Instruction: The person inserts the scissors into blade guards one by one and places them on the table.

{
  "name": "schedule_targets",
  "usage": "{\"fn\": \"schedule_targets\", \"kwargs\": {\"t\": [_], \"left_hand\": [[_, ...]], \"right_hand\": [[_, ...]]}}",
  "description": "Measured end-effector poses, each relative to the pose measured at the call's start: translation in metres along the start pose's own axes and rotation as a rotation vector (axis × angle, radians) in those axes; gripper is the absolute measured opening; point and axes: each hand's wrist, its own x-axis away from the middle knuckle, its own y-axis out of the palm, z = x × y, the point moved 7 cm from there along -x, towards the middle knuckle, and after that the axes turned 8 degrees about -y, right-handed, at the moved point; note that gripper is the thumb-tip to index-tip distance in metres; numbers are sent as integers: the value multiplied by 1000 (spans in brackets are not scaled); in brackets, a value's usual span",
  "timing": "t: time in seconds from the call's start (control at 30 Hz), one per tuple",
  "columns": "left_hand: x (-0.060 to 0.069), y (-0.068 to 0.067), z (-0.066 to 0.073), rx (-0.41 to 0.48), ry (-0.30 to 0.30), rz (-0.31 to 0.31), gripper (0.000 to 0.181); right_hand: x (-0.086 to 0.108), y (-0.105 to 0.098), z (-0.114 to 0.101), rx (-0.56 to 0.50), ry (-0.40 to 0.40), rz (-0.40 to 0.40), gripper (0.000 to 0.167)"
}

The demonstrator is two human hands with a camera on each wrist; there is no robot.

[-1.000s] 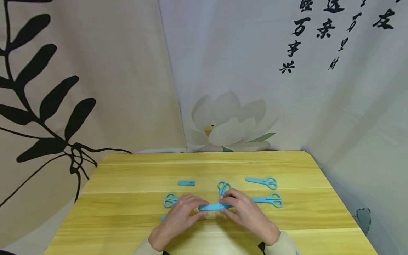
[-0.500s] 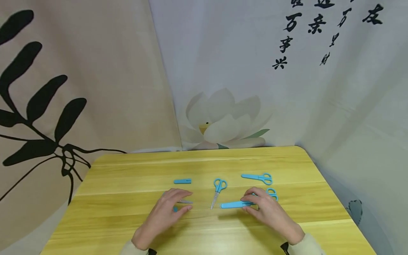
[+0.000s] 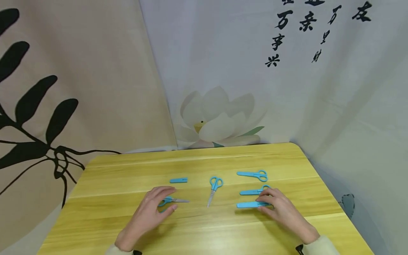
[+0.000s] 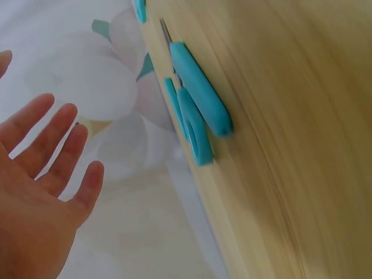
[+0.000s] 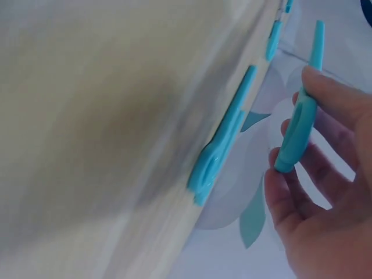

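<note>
My right hand (image 3: 282,210) grips a pair of blue scissors (image 3: 248,205) in its blade cover, between thumb and fingers. In the right wrist view, these scissors (image 5: 299,131) are held above the table. Spread fingers on my left hand (image 3: 145,214) hover over uncovered blue scissors (image 3: 167,200) whose blades point right. Beside those scissors lies a loose blue blade cover (image 4: 200,90), clearest in the left wrist view; in the head view the hand mostly hides it. Another uncovered pair of scissors (image 3: 213,189) lies between my hands, blades toward me.
Two covered pairs of scissors lie at the right: the rear scissors (image 3: 251,175) and the nearer scissors (image 3: 250,192), partly hidden by my right hand. A loose blade cover (image 3: 178,180) rests at the back left. The wooden table (image 3: 207,233) meets a printed curtain (image 3: 127,88) behind.
My hands have moved apart. The right hand has carried the covered scissors right, beside the other covered pairs. My left hand has moved left, off the covered scissors, to the uncovered pair.
</note>
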Motion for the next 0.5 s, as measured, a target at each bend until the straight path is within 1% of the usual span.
{"fn": "schedule_targets", "kwargs": {"t": [0.13, 0.27, 0.4, 0.5], "left_hand": [[4, -9, -8, -25, -20, 19, 50], [7, -17, -15, -37, -61, 30, 55], [11, -22, -23, -54, -106, 18, 58], [15, -24, -29, -62, -121, 19, 58]], "right_hand": [[6, 3, 7, 3, 56, -56, 24], [10, 8, 12, -21, 109, -124, 22], [14, 9, 16, -45, 151, -171, 21], [15, 9, 19, -52, 174, -191, 21]]}}
